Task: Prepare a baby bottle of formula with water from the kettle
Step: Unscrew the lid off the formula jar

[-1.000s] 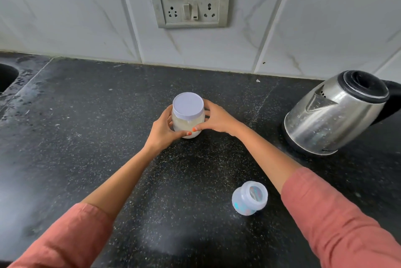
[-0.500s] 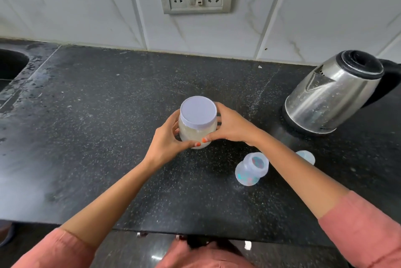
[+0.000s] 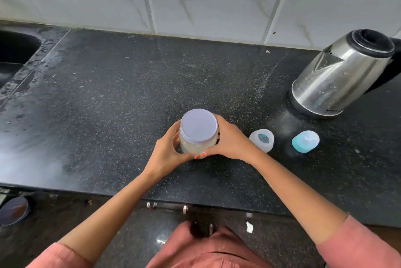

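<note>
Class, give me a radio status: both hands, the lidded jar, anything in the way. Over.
Hands: left hand and right hand both grip the jar. Its lid is on. To its right: bottle, teal cap, kettle beyond; nothing blocking.

The black speckled table is carrying a lidded jar near its front edge. A small open bottle and a teal cap are sitting to the jar's right, with a steel kettle standing behind them.

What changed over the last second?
The left hand and right hand drew the jar toward the front edge of the counter, level with the bottle. Both grip it as before, lid on. The kettle and bottle stayed put; the blue cap only came into view.
</note>
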`<action>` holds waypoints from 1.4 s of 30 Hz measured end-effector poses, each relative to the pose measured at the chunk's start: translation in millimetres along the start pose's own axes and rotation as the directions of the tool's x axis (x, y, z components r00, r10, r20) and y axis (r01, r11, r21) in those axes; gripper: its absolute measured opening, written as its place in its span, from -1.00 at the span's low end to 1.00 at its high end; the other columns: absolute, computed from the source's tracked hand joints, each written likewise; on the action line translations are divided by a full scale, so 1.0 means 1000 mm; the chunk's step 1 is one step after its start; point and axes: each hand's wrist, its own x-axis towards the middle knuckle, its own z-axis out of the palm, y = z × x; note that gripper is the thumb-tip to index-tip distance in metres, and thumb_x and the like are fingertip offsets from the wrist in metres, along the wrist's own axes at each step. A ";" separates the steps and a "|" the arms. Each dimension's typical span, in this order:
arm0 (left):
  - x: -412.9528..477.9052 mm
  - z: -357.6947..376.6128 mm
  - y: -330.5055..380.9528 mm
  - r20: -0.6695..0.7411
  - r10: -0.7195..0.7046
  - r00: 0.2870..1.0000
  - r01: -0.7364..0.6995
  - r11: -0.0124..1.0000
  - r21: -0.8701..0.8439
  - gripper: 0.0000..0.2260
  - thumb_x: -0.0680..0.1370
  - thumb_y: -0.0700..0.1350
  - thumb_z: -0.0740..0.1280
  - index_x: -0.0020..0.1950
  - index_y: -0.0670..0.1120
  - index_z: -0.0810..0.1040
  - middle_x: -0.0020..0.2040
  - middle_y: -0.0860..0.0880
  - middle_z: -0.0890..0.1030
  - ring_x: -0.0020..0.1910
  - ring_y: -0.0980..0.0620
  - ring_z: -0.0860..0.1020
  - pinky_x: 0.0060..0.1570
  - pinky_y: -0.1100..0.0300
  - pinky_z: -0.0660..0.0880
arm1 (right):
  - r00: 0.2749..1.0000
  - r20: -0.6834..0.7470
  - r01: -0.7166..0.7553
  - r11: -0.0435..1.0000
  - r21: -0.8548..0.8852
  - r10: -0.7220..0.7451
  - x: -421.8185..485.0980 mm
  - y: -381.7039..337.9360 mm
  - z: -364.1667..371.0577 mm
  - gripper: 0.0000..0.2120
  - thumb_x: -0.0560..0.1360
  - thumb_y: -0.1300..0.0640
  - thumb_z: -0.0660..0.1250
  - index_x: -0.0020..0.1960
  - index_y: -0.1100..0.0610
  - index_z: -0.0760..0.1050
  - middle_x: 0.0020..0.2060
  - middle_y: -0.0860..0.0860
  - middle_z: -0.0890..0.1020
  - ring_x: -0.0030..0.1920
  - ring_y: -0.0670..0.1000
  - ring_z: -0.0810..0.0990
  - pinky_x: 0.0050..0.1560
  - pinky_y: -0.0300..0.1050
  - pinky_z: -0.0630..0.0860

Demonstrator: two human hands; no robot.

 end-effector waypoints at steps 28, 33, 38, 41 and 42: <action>0.002 0.018 0.008 0.004 0.101 0.995 -0.100 0.991 -0.089 -0.26 0.12 0.07 0.52 0.21 0.23 0.24 0.18 0.23 0.42 0.15 0.44 0.40 0.07 0.53 0.33 | 0.994 -0.077 0.010 0.789 -0.614 -0.073 -0.008 -0.049 0.010 -0.16 0.34 -0.26 0.35 0.45 0.06 0.10 0.35 0.04 0.32 0.33 0.11 0.27 0.15 0.02 0.37; 0.002 0.017 0.009 -0.022 0.072 0.997 -0.074 0.995 -0.074 -0.35 0.15 0.05 0.50 0.17 0.28 0.30 0.09 0.33 0.51 0.11 0.42 0.45 0.00 0.54 0.35 | 0.994 -0.078 0.004 0.725 -0.689 -0.080 -0.002 -0.054 0.015 -0.28 0.38 -0.14 0.36 0.42 0.01 0.14 0.27 0.11 0.36 0.25 0.17 0.34 0.08 0.02 0.37; 0.002 0.014 0.011 -0.019 0.060 0.998 -0.060 0.998 0.000 -0.35 0.15 0.09 0.51 0.11 0.43 0.29 0.07 0.43 0.50 0.10 0.42 0.45 0.01 0.52 0.36 | 0.994 0.008 0.085 0.711 -0.698 -0.112 0.002 -0.054 0.005 -0.32 0.34 -0.13 0.38 0.38 -0.06 0.19 0.24 0.08 0.34 0.20 0.17 0.33 0.00 -0.03 0.33; 0.002 0.014 0.010 -0.026 0.033 0.999 -0.033 0.999 0.017 -0.37 0.12 0.15 0.48 0.09 0.47 0.29 0.05 0.41 0.51 0.10 0.41 0.45 0.02 0.48 0.38 | 0.990 0.034 0.120 0.690 -0.714 -0.136 0.004 -0.054 0.003 -0.32 0.33 -0.12 0.38 0.37 -0.08 0.21 0.22 0.06 0.35 0.17 0.16 0.35 -0.08 -0.07 0.27; 0.001 0.014 0.010 -0.029 0.028 0.999 -0.027 0.999 0.021 -0.37 0.12 0.16 0.48 0.09 0.47 0.29 0.05 0.39 0.51 0.10 0.40 0.45 0.02 0.46 0.39 | 0.989 0.043 0.128 0.686 -0.716 -0.140 0.005 -0.054 0.003 -0.32 0.32 -0.12 0.39 0.37 -0.08 0.22 0.22 0.06 0.36 0.16 0.15 0.36 -0.09 -0.08 0.27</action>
